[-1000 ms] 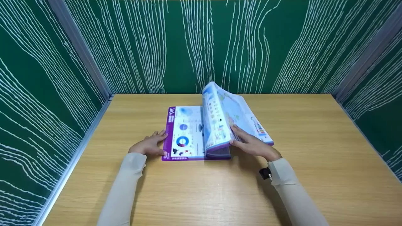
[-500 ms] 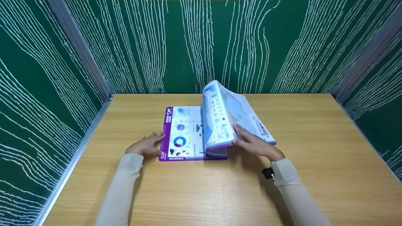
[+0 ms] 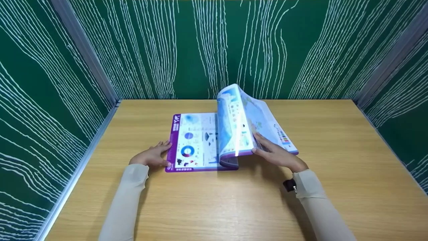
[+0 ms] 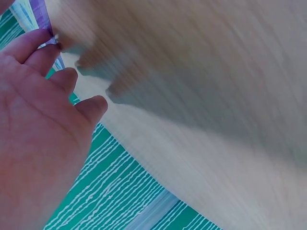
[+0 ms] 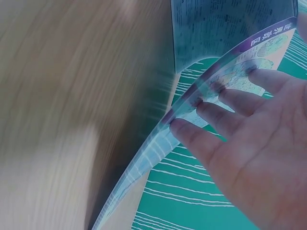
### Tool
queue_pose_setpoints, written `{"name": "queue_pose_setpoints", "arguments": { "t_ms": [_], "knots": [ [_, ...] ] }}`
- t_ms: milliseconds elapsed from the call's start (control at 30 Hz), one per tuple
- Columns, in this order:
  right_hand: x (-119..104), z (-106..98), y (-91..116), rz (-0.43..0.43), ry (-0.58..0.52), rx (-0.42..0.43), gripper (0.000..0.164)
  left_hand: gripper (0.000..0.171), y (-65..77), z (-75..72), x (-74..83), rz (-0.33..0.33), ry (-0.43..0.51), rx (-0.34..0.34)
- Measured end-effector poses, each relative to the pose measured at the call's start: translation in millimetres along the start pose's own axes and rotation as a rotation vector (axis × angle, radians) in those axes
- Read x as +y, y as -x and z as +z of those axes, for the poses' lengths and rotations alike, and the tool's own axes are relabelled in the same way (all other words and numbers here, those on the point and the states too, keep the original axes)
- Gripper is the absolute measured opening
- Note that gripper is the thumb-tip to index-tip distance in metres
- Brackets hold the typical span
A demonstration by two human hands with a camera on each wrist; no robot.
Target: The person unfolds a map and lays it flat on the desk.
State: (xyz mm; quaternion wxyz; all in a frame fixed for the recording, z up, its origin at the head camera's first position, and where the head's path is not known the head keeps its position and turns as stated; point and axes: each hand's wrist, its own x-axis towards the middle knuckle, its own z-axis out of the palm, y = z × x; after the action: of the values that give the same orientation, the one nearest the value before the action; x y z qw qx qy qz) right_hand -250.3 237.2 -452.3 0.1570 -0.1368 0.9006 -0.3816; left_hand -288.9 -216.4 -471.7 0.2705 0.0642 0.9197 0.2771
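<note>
A folded, glossy printed map (image 3: pixel 187 134) with a purple border lies partly unfolded on the table. Its middle section stands up in a curved ridge, and the right panel, showing a blue world map, slants down to the right. My left hand (image 3: pixel 152 155) rests at the left edge, fingers spread and thumb at the near corner. At the near side of the raised part, my right hand (image 3: pixel 276 155) pinches the sheet, thumb on one side and fingers on the other. The right wrist view shows those fingertips (image 5: pixel 178 127) against the printed face.
The wooden table (image 3: pixel 214 207) reaches back to a green wall (image 3: pixel 187 50) with white wavy lines. Similar green panels stand left and right, joined by grey posts (image 3: pixel 83 50). A small black device (image 3: pixel 289 184) sits at the right wrist.
Both hands have drifted apart, the left one leftward and the right one rightward. The map has spread wider, with its raised ridge shifting right and slightly higher.
</note>
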Motion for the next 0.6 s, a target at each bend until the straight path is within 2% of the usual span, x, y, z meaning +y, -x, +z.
{"name": "queue_pose_setpoints", "arguments": {
  "t_ms": [167,367,433,600],
  "knots": [
    [0,-3,1,-0.028,-0.006,-0.003,0.079,0.09,0.5,2.5,-0.5,0.036,0.024,-0.001],
    [0,-5,2,-0.023,-0.01,-0.009,0.079,0.086,1.2,8.7,-0.4,0.079,0.082,0.009],
    [0,-5,2,-0.019,-0.008,-0.009,0.079,0.086,1.6,11.4,0.2,0.1,0.075,0.018],
    [2,-5,2,-0.018,-0.011,-0.011,0.079,0.083,1.0,17.9,5.7,0.212,-0.002,0.035]
  ]
}}
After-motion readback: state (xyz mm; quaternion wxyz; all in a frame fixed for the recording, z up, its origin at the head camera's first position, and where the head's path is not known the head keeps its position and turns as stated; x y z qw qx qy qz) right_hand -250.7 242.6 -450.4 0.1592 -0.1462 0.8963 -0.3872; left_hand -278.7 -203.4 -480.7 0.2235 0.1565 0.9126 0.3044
